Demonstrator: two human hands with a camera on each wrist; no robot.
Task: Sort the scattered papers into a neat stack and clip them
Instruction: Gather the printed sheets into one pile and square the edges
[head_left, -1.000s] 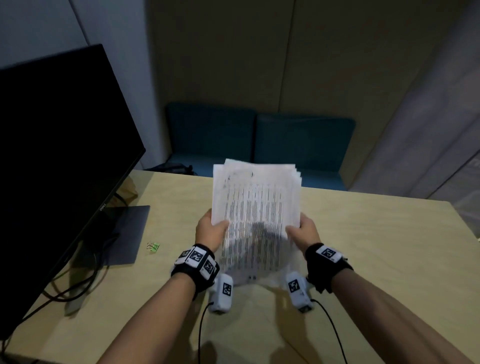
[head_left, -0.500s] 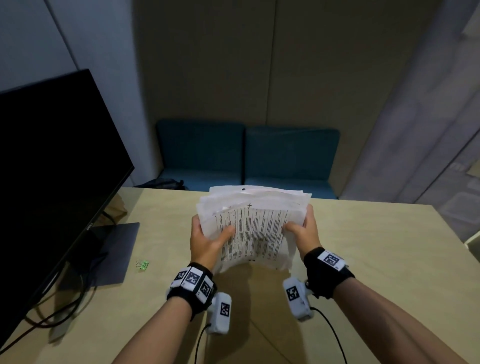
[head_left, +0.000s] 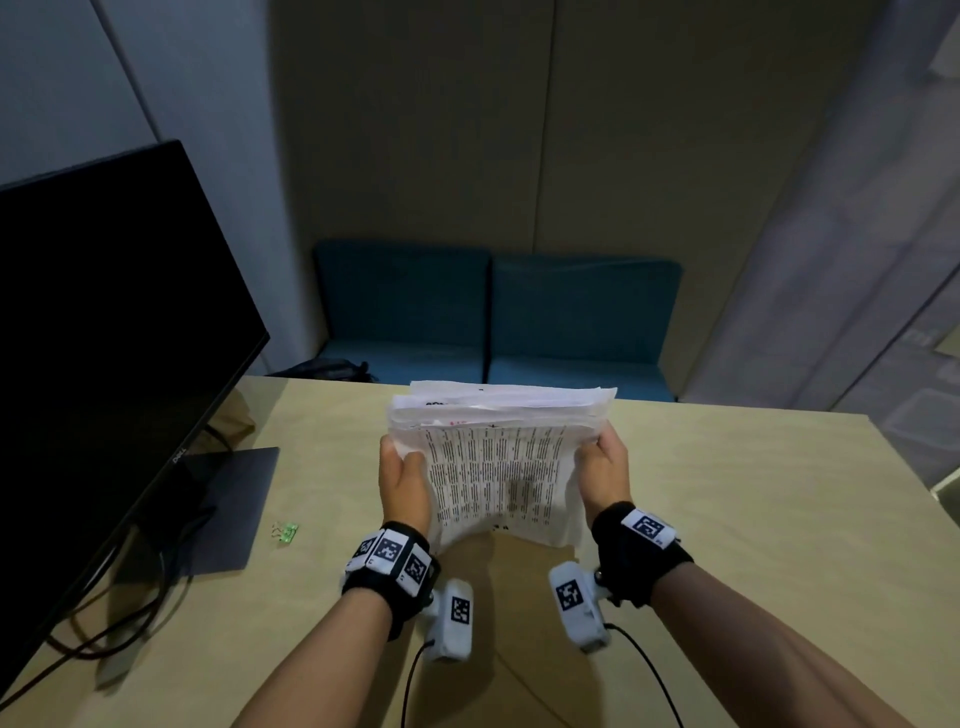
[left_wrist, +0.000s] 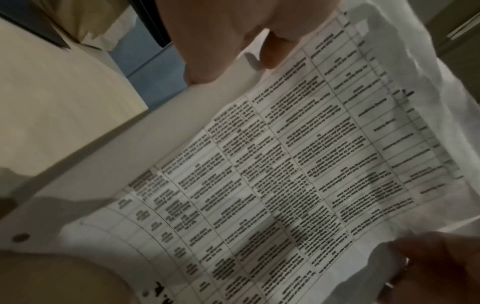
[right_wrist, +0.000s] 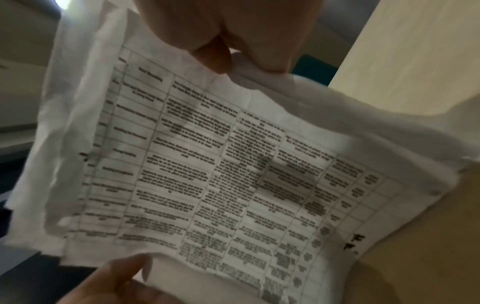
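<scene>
A stack of white papers (head_left: 498, 467) printed with a table is held up over the wooden table (head_left: 727, 519), tilted with its far edge away from me. My left hand (head_left: 402, 478) grips its left edge, thumb on the printed top sheet. My right hand (head_left: 605, 467) grips the right edge the same way. The sheets' far edges are uneven and fan out. In the left wrist view the printed sheet (left_wrist: 298, 174) fills the frame, with the left hand (left_wrist: 233, 37) at the top. The right wrist view shows the same sheet (right_wrist: 221, 174) under the right hand (right_wrist: 233, 35). A small green binder clip (head_left: 284, 532) lies on the table to the left.
A black monitor (head_left: 104, 338) on a dark flat base (head_left: 228, 509) stands at the left, with cables trailing toward the front edge. Blue seat cushions (head_left: 493, 322) sit beyond the table's far edge.
The stack has been turned from upright portrait to sideways and tipped flatter. Both hands slid up along its side edges, and the head view has lifted.
</scene>
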